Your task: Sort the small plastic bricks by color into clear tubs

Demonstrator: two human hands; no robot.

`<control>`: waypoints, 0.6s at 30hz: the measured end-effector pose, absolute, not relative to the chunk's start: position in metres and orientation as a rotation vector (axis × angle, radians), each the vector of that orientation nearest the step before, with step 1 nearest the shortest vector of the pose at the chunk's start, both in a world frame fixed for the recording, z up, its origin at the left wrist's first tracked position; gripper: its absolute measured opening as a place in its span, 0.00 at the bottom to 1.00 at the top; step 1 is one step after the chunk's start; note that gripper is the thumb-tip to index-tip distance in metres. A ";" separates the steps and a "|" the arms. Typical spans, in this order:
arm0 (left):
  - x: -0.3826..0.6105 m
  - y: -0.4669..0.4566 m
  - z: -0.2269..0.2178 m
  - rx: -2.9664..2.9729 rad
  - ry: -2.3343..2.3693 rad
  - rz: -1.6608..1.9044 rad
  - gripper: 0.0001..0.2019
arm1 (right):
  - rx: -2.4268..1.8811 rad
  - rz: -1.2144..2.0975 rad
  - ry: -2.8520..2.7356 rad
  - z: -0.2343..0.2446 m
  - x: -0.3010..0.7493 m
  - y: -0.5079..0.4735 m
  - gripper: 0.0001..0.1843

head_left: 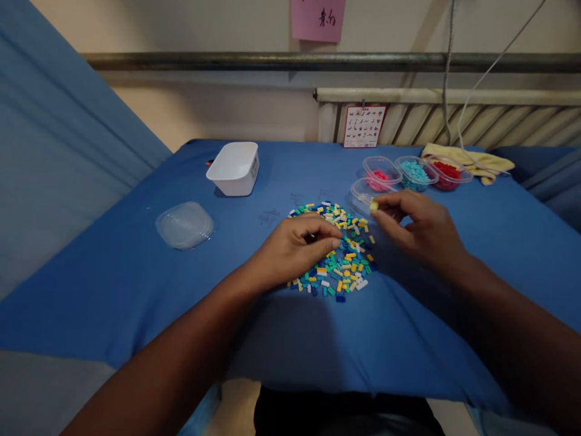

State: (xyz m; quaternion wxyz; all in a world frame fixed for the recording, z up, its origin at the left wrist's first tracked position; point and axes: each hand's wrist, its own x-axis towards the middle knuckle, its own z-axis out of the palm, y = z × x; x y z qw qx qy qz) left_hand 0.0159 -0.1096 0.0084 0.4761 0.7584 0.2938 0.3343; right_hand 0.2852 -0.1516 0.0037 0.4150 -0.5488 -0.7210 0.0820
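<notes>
A heap of small plastic bricks point(345, 257) in yellow, green, blue and white lies on the blue cloth. My left hand point(295, 245) rests on the heap's left side, fingers curled and pinched among the bricks. My right hand point(420, 227) hovers just right of the heap and pinches one small yellow brick point(373, 206) between thumb and forefinger, beside a clear tub point(361, 192) that holds a few yellow pieces.
Three more clear tubs stand behind: pink bricks point(382, 171), teal bricks point(414, 172), red bricks point(449, 174). A white bin point(233, 168) and a clear lid point(184, 225) lie to the left. A yellow cloth point(472, 160) lies at the back right.
</notes>
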 end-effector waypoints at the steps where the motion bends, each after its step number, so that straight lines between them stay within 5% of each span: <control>1: 0.012 -0.108 0.009 1.986 0.665 0.754 0.06 | -1.410 0.141 -1.788 0.001 0.294 -0.144 0.11; 6: 0.004 -0.108 0.008 2.370 0.382 0.474 0.12 | -1.458 0.004 -1.737 -0.011 0.318 -0.125 0.18; 9: 0.005 -0.111 0.009 2.524 0.303 0.356 0.15 | -1.377 0.032 -1.854 -0.005 0.307 -0.137 0.13; 18: -0.011 -0.099 0.022 2.602 0.587 0.434 0.12 | -0.847 0.718 -2.576 0.005 0.264 -0.177 0.12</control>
